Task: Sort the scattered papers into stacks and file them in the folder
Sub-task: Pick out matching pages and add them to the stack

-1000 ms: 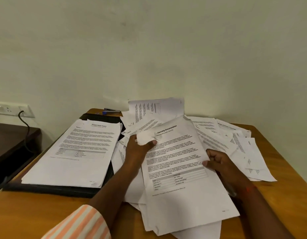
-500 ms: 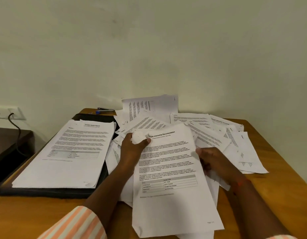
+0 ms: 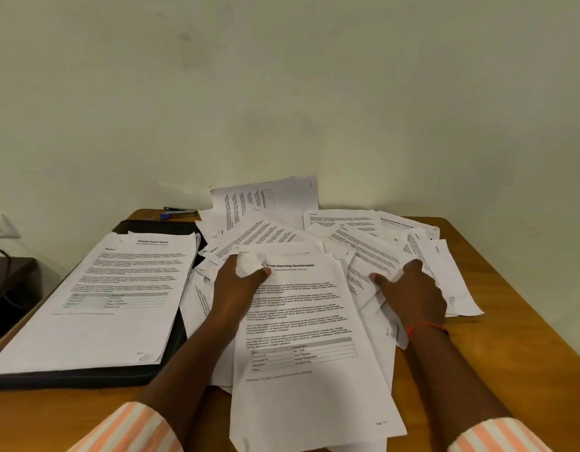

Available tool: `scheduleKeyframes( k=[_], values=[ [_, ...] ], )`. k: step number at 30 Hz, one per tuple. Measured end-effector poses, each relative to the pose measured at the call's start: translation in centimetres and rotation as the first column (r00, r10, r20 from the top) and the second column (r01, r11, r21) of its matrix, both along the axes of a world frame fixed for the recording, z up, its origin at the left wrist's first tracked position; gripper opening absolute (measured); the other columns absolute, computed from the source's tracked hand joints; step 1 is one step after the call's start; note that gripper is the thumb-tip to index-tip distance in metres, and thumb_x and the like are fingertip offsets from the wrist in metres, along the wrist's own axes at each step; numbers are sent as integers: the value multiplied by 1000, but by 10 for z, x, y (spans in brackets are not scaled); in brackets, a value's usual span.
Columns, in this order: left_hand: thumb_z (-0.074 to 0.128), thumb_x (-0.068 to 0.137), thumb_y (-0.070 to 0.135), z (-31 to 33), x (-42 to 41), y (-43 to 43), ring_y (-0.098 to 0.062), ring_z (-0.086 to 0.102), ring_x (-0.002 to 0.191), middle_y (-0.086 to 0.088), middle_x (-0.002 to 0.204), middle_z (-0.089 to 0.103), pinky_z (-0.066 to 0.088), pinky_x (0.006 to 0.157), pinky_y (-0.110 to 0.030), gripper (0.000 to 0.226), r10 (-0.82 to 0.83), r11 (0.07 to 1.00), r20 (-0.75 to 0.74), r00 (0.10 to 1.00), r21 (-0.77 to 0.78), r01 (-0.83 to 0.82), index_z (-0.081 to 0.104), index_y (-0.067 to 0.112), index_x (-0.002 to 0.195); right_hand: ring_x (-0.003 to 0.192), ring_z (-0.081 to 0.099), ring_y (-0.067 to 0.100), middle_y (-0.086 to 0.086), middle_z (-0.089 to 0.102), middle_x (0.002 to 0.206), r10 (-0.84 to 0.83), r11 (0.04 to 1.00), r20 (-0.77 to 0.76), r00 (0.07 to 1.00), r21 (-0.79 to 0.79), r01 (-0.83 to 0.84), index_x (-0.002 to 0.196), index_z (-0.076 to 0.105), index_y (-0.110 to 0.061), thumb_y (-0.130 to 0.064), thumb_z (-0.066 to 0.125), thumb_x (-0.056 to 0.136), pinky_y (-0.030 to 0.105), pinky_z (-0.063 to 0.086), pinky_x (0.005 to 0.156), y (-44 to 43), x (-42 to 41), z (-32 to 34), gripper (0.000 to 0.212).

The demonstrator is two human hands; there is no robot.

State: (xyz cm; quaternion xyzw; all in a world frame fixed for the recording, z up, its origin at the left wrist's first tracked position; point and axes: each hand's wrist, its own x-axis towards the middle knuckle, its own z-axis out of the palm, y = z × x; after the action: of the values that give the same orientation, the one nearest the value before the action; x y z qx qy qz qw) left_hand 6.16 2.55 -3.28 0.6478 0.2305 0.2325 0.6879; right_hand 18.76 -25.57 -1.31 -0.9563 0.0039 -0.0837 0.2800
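**Internship sheet in my left hand, folder off to the left**

My left hand [image 3: 239,282] pinches the crumpled top corner of the Sample Internship Documentation sheet [image 3: 301,337], with the thumb pressed on top. That sheet lies just right of the folder [image 3: 86,375]. Its long axis runs away from me, nearly parallel to the Sample Health Report stack [image 3: 96,298] resting on the folder. My right hand [image 3: 412,288] is farther right of the folder, curled onto the scattered papers [image 3: 363,243] and nipping a sheet edge. The folder lies left of both hands, and my left hand is clearly the nearer. I judge the sorting is at an early stage, with one stack made and most sheets loose. This sheet's title differs from the stack's, so I reckon it needs its own pile.
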Motion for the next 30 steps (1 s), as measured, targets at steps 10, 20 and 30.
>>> scheduleKeyframes(
  k=[10, 20, 30],
  values=[
    [85, 70, 39, 2, -1, -2, -20, 71, 108, 7, 124, 70, 59, 92, -47, 62, -11, 1000, -8, 1000, 13, 11, 61, 35, 127, 103, 61, 18, 2, 67, 110, 34, 681, -86, 996, 731, 40, 133, 48, -11, -16, 76, 89, 34, 47, 97, 9, 5, 7, 52],
    [84, 83, 26, 4, -4, -5, -17, 68, 109, 8, 125, 67, 59, 92, -44, 53, -23, 1000, 24, 999, -6, 23, 59, 31, 129, 104, 65, 30, 9, 72, 114, -128, 769, 65, 990, 636, 57, 105, 73, -14, -21, 59, 99, 37, 51, 91, -11, 19, -2, 16],
    [85, 81, 27, 8, -4, -7, -18, 70, 109, 8, 125, 69, 59, 92, -47, 45, -52, 998, 60, 997, -20, 53, 62, 38, 118, 122, 57, 12, 8, 53, 137, -558, 417, 388, 733, 895, -157, 139, 40, 0, -12, 41, 106, 19, 53, 95, -39, 15, 22, 36]
  ],
)
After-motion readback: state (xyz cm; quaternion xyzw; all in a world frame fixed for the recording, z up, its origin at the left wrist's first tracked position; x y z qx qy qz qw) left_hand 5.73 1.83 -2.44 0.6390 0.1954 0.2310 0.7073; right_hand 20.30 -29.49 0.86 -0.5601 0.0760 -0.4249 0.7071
